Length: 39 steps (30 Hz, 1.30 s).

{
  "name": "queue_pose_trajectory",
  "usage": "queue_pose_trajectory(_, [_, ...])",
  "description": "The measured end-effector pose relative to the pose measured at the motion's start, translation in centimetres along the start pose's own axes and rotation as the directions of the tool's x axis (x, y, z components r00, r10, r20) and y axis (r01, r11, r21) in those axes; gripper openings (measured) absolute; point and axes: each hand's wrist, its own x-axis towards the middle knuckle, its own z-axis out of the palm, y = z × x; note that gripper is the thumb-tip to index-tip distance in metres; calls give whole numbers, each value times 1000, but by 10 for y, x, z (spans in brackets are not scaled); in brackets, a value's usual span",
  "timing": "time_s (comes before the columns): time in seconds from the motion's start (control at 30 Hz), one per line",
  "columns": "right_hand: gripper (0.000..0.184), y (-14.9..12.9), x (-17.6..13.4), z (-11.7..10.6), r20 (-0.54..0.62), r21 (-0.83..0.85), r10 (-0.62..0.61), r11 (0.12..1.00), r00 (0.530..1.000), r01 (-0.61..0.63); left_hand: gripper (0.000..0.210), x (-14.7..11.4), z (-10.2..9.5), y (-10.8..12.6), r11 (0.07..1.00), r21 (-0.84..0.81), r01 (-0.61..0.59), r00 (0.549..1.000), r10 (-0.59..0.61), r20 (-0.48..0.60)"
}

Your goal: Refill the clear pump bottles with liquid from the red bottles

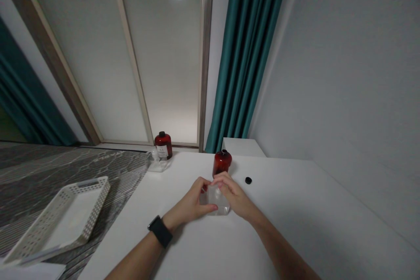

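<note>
A clear plastic container (220,203) is between my two hands, low over the white table (210,247). My left hand (193,199) curls around its left side, thumb stretched across the front, a dark band on the wrist. Fingers of my right hand (234,194) bend over its top and right side, and partly hide it. Just behind the hands stands a dark red bottle (222,162) with no cap on its mouth. A small black cap (248,180) lies on the table to its right.
Near the table's far left corner stands another red bottle (163,145), black-capped and labelled, with a clear container (158,164) beside it. A white perforated basket (93,205) is at left, beyond the table edge. Behind are a white box (244,146) and a teal curtain (247,52).
</note>
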Motion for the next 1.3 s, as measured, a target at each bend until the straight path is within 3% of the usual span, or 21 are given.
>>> queue_pose_trajectory(0.13, [45,-8,-1,-4,22,20,7,1000,1000,-8,46,0,-1,1,1000,-4,-3,1000,3,3])
queue_pose_trajectory(0.37, [21,-9,-9,-10,27,114,17,993,999,-20,48,0,-1,2,1000,-16,-7,1000,7,9])
queue_pose_trajectory(0.47, [27,1,-15,-12,-47,160,62,986,997,-54,48,1,0,1,1000,-16,5,1000,-5,3])
queue_pose_trajectory(0.67, [34,18,-23,-1,-253,-134,49,987,966,-86,51,0,0,1,1000,-6,3,1000,-3,-9])
queue_pose_trajectory(0.8, [20,17,-22,6,-189,-217,47,972,981,-89,50,0,0,0,1000,-4,-7,1000,7,-8])
queue_pose_trajectory(1.13, [23,16,-20,-6,-13,-109,134,985,991,-135,50,1,0,-6,1000,3,-20,1000,20,7])
queue_pose_trajectory(1.3, [20,19,-22,0,-64,-116,103,987,993,-110,48,2,0,-4,1000,-10,-6,1000,6,0])
